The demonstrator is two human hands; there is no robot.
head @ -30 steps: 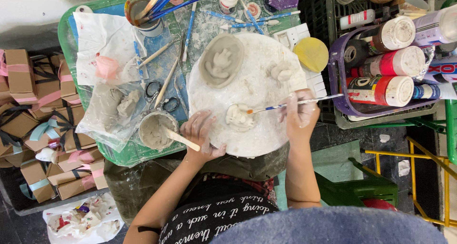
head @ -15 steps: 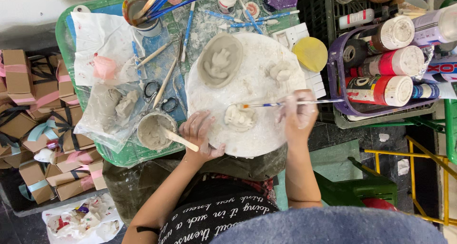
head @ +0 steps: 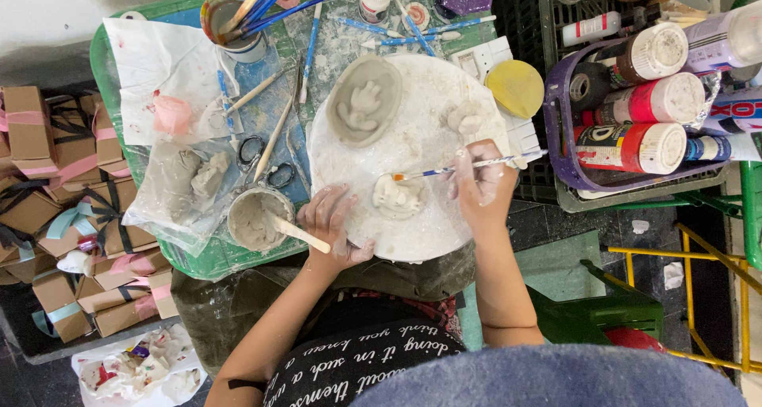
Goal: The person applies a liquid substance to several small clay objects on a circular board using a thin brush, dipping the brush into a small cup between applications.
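Observation:
A round white board (head: 421, 113) lies on the green table. A small pale clay figure (head: 397, 196) sits near the board's front edge. My right hand (head: 480, 186) grips a thin paintbrush (head: 468, 166), whose orange-tipped end reaches left just above the figure. Clay smears cover my left hand (head: 332, 224), which rests with fingers spread on the board's edge left of the figure and holds nothing. A grey oval clay slab with a hand shape (head: 363, 101) and a small clay lump (head: 467, 121) lie farther back on the board.
A cup of grey slip with a wooden stick (head: 258, 220) stands left of my left hand, beside scissors (head: 266, 161) and bagged clay (head: 190, 181). A brush cup (head: 230, 18), a yellow lid (head: 514, 88), a purple basket of paint bottles (head: 635, 113) and cardboard boxes (head: 55, 177) surround the board.
My right hand shifted a little to the left and the brush levelled out, its tip lifting from the figure's right side to just above it. My left hand stayed put.

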